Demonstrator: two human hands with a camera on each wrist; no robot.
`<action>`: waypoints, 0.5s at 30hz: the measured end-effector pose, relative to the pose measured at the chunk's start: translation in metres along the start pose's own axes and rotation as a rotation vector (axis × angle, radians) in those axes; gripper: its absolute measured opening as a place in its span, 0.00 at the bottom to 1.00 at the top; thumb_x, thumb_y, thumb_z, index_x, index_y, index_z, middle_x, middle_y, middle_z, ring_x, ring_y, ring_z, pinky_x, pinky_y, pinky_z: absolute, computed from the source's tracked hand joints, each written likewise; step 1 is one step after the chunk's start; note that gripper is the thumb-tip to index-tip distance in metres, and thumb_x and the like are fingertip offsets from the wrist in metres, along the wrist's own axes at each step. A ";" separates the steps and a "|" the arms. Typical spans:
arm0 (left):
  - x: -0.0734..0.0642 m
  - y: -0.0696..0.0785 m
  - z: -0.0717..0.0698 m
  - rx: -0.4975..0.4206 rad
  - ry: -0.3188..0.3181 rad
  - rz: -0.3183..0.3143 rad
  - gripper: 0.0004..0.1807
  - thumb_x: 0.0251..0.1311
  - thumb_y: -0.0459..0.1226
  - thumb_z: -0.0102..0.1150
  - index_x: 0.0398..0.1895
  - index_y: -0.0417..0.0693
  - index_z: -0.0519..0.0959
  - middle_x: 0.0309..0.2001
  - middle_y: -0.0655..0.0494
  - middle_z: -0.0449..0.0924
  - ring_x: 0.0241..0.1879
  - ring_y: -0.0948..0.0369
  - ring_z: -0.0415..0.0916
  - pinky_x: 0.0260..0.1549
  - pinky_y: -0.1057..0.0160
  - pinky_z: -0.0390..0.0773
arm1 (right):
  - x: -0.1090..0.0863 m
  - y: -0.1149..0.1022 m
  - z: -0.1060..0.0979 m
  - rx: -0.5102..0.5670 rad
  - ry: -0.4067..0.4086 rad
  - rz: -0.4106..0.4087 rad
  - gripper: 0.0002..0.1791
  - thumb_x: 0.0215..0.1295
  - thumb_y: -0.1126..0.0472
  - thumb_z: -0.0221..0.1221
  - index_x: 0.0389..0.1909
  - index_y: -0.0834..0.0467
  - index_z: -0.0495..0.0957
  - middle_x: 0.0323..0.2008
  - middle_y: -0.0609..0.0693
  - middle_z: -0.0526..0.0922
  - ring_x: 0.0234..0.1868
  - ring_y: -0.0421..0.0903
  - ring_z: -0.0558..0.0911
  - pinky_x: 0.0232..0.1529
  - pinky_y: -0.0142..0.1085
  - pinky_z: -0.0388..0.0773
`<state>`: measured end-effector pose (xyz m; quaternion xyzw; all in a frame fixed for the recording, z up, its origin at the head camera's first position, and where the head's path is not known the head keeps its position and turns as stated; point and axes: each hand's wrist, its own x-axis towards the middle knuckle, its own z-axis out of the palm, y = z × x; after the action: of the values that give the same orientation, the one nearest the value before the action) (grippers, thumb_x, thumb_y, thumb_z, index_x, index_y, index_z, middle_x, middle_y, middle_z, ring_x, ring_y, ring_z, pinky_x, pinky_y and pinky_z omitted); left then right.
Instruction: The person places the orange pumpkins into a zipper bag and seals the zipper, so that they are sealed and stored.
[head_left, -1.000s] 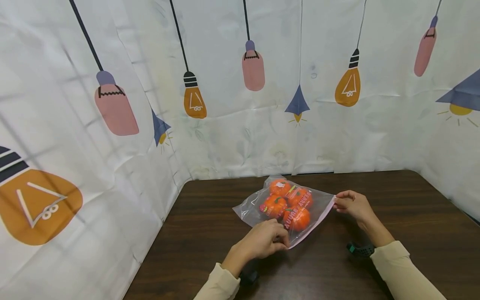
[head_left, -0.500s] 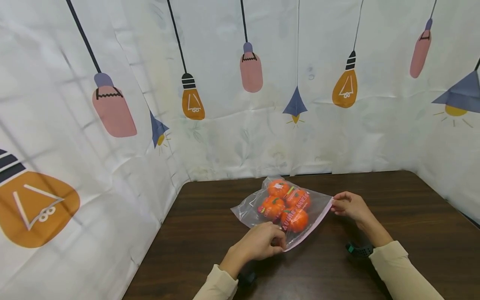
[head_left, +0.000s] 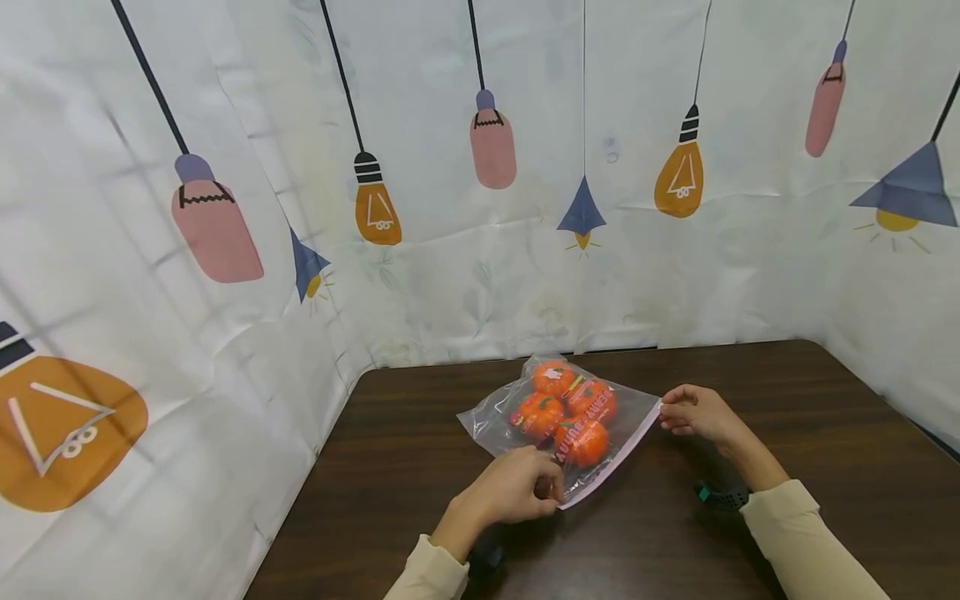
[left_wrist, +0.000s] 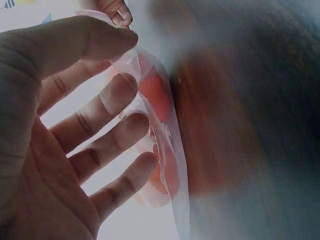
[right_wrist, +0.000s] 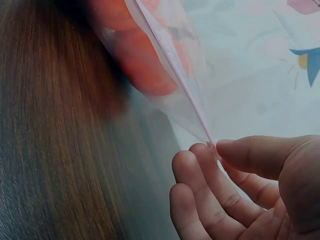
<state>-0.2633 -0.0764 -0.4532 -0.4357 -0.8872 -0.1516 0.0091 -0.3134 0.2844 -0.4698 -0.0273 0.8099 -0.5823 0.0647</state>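
Note:
A clear zip bag (head_left: pixel 491 417) with a pink top strip and pink lettering lies slantwise over the table. Inside it sit several round orange pumpkins (head_left: pixel 582 442) with small green stems. My left hand (head_left: pixel 510 492) pinches the near corner of the pink strip between thumb and fingertips; in the left wrist view its other fingers (left_wrist: pixel 120 180) spread behind the film. At the strip's far right corner, my right hand (head_left: pixel 697 417) pinches the edge. The right wrist view shows the thumb (right_wrist: pixel 255 156) pressed against the index finger, the strip (right_wrist: pixel 187 85) stretched away from them.
The dark wooden table (head_left: pixel 750 542) reaches back to a white curtain (head_left: pixel 450 300) printed with lamps, which also runs along the left and right sides. A dark band with a green part (head_left: pixel 720 497) is on the right wrist.
The head view has shifted slightly. My left hand and the near corner of the bag have come a little toward the left and nearer; both hands keep their pinch.

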 end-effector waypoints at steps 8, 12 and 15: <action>-0.002 0.000 0.001 -0.105 -0.035 -0.015 0.06 0.50 0.41 0.68 0.30 0.65 0.84 0.25 0.73 0.73 0.28 0.76 0.67 0.29 0.76 0.68 | 0.001 0.003 -0.003 -0.035 -0.023 0.004 0.18 0.74 0.62 0.58 0.53 0.73 0.71 0.39 0.54 0.89 0.38 0.46 0.88 0.41 0.37 0.86; -0.001 0.001 0.002 -0.143 -0.011 -0.005 0.02 0.57 0.42 0.62 0.31 0.63 0.84 0.24 0.72 0.73 0.26 0.76 0.67 0.27 0.77 0.68 | -0.002 0.003 -0.006 -0.079 -0.029 0.003 0.19 0.74 0.60 0.58 0.53 0.72 0.72 0.40 0.55 0.88 0.39 0.47 0.88 0.40 0.37 0.86; 0.000 0.002 0.001 -0.139 0.029 0.001 0.04 0.64 0.44 0.60 0.32 0.61 0.83 0.23 0.71 0.73 0.24 0.77 0.65 0.25 0.78 0.67 | -0.006 0.001 -0.009 -0.132 -0.033 -0.018 0.19 0.74 0.59 0.58 0.53 0.72 0.72 0.41 0.57 0.88 0.39 0.48 0.88 0.38 0.37 0.85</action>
<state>-0.2610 -0.0751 -0.4537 -0.4334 -0.8741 -0.2193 -0.0082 -0.3091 0.2941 -0.4670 -0.0484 0.8452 -0.5276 0.0706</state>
